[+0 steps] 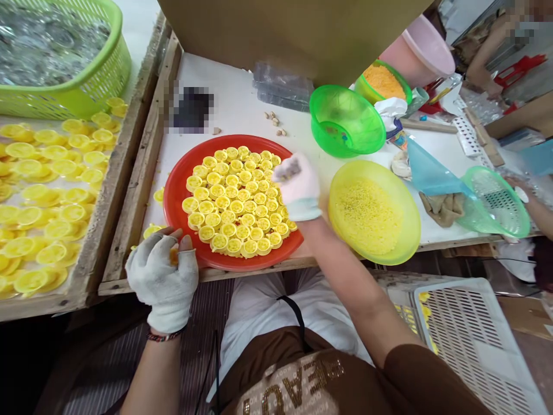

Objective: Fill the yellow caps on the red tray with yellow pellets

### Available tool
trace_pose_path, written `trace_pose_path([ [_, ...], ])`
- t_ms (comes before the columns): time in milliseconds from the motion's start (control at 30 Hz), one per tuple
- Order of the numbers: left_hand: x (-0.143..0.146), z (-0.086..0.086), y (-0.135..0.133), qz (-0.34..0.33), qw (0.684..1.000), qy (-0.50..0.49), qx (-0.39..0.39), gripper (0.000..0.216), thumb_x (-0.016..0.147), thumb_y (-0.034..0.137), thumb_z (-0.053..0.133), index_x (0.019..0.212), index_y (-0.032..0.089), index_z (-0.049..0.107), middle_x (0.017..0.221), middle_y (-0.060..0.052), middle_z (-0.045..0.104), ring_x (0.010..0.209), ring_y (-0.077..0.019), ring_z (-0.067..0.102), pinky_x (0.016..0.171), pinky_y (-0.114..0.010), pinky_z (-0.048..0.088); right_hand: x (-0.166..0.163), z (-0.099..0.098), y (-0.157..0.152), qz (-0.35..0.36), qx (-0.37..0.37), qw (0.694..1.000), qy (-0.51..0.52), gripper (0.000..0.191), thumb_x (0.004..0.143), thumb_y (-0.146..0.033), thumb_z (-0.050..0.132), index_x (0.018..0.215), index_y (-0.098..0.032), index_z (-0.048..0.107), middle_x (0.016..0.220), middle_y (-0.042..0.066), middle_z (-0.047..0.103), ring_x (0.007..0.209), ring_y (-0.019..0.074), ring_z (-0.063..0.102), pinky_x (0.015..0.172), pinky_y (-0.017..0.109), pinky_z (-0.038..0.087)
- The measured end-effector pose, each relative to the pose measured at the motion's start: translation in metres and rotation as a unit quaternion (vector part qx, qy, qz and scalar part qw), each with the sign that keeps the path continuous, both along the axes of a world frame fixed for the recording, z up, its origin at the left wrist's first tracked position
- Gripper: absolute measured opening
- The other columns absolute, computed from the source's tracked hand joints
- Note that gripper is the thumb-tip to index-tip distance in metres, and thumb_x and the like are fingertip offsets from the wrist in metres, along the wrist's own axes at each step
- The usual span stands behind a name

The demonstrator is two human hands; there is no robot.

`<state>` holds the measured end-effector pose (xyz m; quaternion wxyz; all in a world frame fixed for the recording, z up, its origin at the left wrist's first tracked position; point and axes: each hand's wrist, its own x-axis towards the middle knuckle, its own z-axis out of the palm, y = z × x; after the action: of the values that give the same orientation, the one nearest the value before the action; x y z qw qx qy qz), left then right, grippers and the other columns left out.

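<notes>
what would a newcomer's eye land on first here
Probably the red tray in front of the person, crowded with small yellow cups. Just right of it sits a yellow bowl of yellow grains, with a bright green bowl behind. On the far left, clear pieces fill a light green basket.

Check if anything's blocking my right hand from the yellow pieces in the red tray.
Nothing visible is. Your right hand is over the right side of the red tray, right by the yellow pieces; the yellow bowl sits farther right, out of the way.
</notes>
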<state>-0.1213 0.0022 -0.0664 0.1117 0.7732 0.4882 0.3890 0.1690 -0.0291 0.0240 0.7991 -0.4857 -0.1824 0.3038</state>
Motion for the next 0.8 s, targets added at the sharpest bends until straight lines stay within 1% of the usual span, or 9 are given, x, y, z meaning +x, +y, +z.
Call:
trace_pose_path([
  [133, -0.001, -0.001, 0.0, -0.002, 1.0, 0.002, -0.003, 0.026, 0.097, 0.046, 0.064, 0.098, 0.022, 0.074, 0.116, -0.015, 0.081, 0.11, -0.0327, 0.075, 0.103, -0.049, 0.053, 0.081, 0.048, -0.075, -0.046, -0.161, 0.977, -0.129, 0.049, 0.109, -0.052, 0.037, 0.07, -0.027, 0.021, 0.06, -0.006, 0.023, 0.051, 0.0141, 0.028, 0.054, 0.031, 0.036],
  [200, -0.002, -0.002, 0.001, -0.004, 1.0, 0.002, 0.007, 0.024, 0.097, 0.044, 0.066, 0.099, 0.022, 0.074, 0.115, -0.015, 0.081, 0.109, -0.0333, 0.075, 0.102, -0.05, 0.053, 0.117, 0.053, -0.117, -0.084, -0.307, 0.912, -0.257, 0.043, 0.11, -0.05, 0.025, 0.073, -0.029, 0.019, 0.062, -0.005, 0.022, 0.051, 0.0167, 0.028, 0.056, 0.034, 0.039],
  [233, -0.002, -0.002, 0.001, -0.007, 1.0, 0.003, 0.014, 0.023, 0.098, 0.043, 0.066, 0.1, 0.021, 0.075, 0.115, -0.015, 0.08, 0.11, -0.0338, 0.075, 0.102, -0.051, 0.054, 0.129, 0.05, -0.136, -0.081, -0.386, 0.863, -0.315, 0.042, 0.11, -0.049, 0.021, 0.073, -0.03, 0.022, 0.064, -0.003, 0.029, 0.055, 0.0183, 0.037, 0.06, 0.036, 0.042],
  [367, -0.003, -0.003, 0.0, -0.021, 0.999, 0.006, 0.025, 0.02, 0.099, 0.039, 0.068, 0.105, 0.021, 0.075, 0.119, -0.018, 0.079, 0.114, -0.0354, 0.074, 0.103, -0.053, 0.054, 0.131, 0.01, -0.183, 0.005, -0.49, 0.764, -0.42, 0.02, 0.095, -0.038, 0.065, 0.082, -0.027, 0.055, 0.097, 0.015, 0.068, 0.098, 0.0261, 0.065, 0.092, 0.042, 0.05],
  [433, -0.004, -0.003, 0.0, -0.022, 1.0, 0.005, 0.016, 0.019, 0.099, 0.038, 0.068, 0.106, 0.022, 0.075, 0.119, -0.017, 0.078, 0.116, -0.0351, 0.073, 0.104, -0.053, 0.053, 0.116, -0.008, -0.191, 0.091, -0.524, 0.687, -0.495, 0.013, 0.094, -0.034, 0.066, 0.088, -0.025, 0.058, 0.107, 0.017, 0.071, 0.11, 0.0294, 0.065, 0.102, 0.044, 0.047],
  [500, -0.004, -0.002, -0.001, -0.021, 1.0, 0.006, 0.008, 0.019, 0.099, 0.038, 0.068, 0.107, 0.022, 0.075, 0.121, -0.017, 0.078, 0.117, -0.0346, 0.072, 0.104, -0.053, 0.053, 0.105, -0.017, -0.193, 0.142, -0.547, 0.628, -0.535, 0.018, 0.101, -0.034, 0.055, 0.085, -0.025, 0.054, 0.1, 0.014, 0.07, 0.101, 0.0293, 0.065, 0.096, 0.043, 0.049],
  [600, -0.004, -0.002, -0.001, -0.015, 1.0, 0.014, 0.023, 0.022, 0.101, 0.04, 0.066, 0.107, 0.021, 0.075, 0.12, -0.018, 0.078, 0.114, -0.0353, 0.073, 0.102, -0.053, 0.054, 0.103, -0.015, -0.189, 0.151, -0.552, 0.658, -0.489, 0.031, 0.102, -0.032, 0.054, 0.072, -0.026, 0.046, 0.074, 0.005, 0.058, 0.074, 0.0229, 0.056, 0.077, 0.037, 0.047],
  [700, -0.003, -0.002, 0.0, -0.013, 0.999, 0.023, 0.03, 0.024, 0.102, 0.041, 0.065, 0.106, 0.02, 0.075, 0.12, -0.018, 0.079, 0.113, -0.0351, 0.073, 0.101, -0.052, 0.055, 0.118, -0.007, -0.185, 0.119, -0.513, 0.806, -0.271, 0.039, 0.099, -0.039, 0.063, 0.066, -0.025, 0.045, 0.061, -0.001, 0.045, 0.056, 0.0153, 0.039, 0.054, 0.03, 0.036],
  [800, -0.003, -0.002, 0.0, -0.014, 0.999, 0.027, 0.031, 0.024, 0.102, 0.04, 0.065, 0.106, 0.019, 0.075, 0.12, -0.018, 0.079, 0.114, -0.0346, 0.074, 0.101, -0.051, 0.055, 0.138, 0.001, -0.181, 0.071, -0.409, 0.91, -0.019, 0.036, 0.101, -0.045, 0.059, 0.074, -0.025, 0.046, 0.058, -0.007, 0.038, 0.044, 0.01, 0.025, 0.04, 0.024, 0.021],
])
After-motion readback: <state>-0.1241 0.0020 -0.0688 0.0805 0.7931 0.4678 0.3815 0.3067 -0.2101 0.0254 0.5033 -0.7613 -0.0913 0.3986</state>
